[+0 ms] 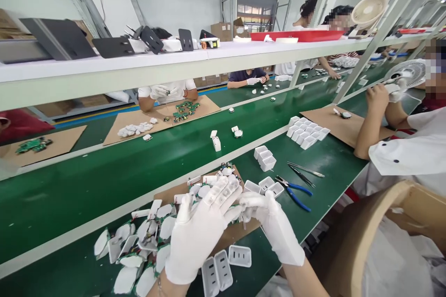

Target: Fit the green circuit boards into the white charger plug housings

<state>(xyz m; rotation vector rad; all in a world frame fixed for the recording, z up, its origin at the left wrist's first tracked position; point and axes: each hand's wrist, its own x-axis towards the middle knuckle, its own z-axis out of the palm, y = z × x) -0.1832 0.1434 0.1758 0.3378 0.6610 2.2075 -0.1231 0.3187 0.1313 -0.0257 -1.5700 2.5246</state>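
Observation:
Both hands wear white gloves. My left hand [205, 227] is spread palm up over a brown cardboard sheet [223, 241], its fingers apart and nothing seen in its palm. My right hand [272, 222] touches the little-finger side of my left hand; its thumb and fingers are pressed together there, and whatever they hold is too small to make out. Left of my hands lies a pile of white parts with green circuit boards [130, 260]. White open housings [216, 271] lie below my hands, and more housings [266, 184] lie beyond my right hand.
Blue-handled pliers [296, 195] and tweezers [303, 174] lie right of my hands. White boxes [306, 132] stand farther right, beside a co-worker's arm [369, 120]. A green conveyor belt [104, 176] runs beyond. A large brown bin [351, 236] stands at the lower right.

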